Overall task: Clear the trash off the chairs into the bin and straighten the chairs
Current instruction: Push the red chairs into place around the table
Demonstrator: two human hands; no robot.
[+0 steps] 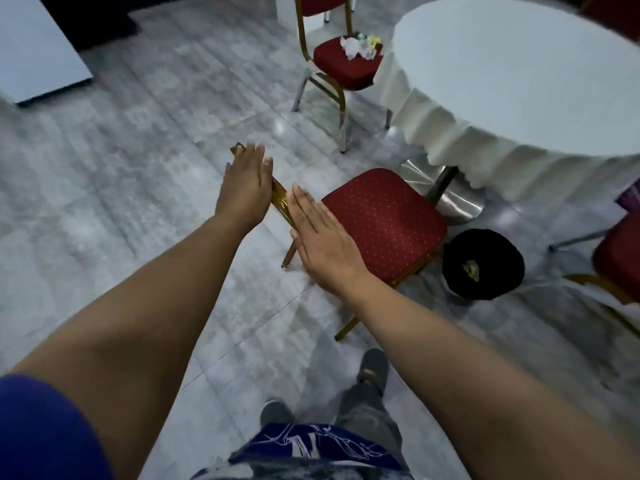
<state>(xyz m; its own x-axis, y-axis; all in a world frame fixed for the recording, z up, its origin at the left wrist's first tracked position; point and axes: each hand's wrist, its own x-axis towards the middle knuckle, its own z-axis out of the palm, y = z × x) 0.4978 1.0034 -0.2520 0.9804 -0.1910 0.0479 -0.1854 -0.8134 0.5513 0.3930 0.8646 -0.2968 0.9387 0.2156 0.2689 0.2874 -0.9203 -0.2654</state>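
The fingers (255, 154) of the left hand (244, 188) are straight and held together, gripping nothing. They lie flat over the gold back rail (280, 201) of the near chair (384, 220), and the rail's end shows just past the fingertips. The right hand (320, 237) is just as flat, its fingers (304, 206) loose and straight along the lower stretch of the same rail, beside the edge of the red seat. A short run of rail shows between the two hands. Whether either palm actually presses the metal cannot be told.

The near seat is bare. The black bin (457, 258) stands on the floor just beside its right corner, with a small scrap inside. The trash (360, 46), crumpled white and yellowish paper, lies on the seat of the far chair (343, 72), well apart from both hands and close to the round table (519, 64) with its white cloth. A third chair (616, 258) shows at the right edge.
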